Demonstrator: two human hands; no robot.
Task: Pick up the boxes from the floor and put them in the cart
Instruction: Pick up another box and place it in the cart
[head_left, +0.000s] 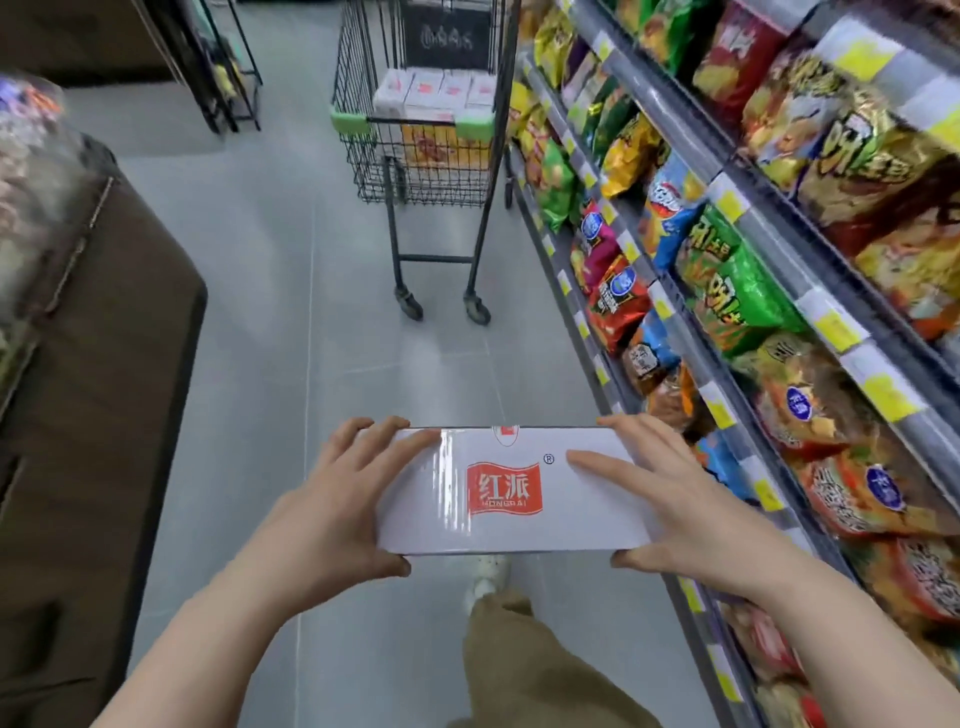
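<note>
Head view, store aisle. White box (511, 491) with a red logo, held level at lower centre of frame, above the grey floor (270, 291).

Left hand (340, 512) grips the box's left end: fingers curled over the far edge, thumb under the near edge. Right hand (685, 512) grips the right end: index finger lies flat on the top face, other fingers at the far corner, thumb under the near edge. Both hands wrapped on the box, neither slack.

Cart (421, 140), black wire, stands at upper centre, well apart from the box, close beside the shelves (769, 249). White boxes (434, 93) with red marks sit in its basket, with a yellow pack below them.

Shelves of snack bags fill the right side. Dark brown counter (93, 364) at left. A trouser leg (524, 665) and a pale shoe (488, 577) show below the box.
</note>
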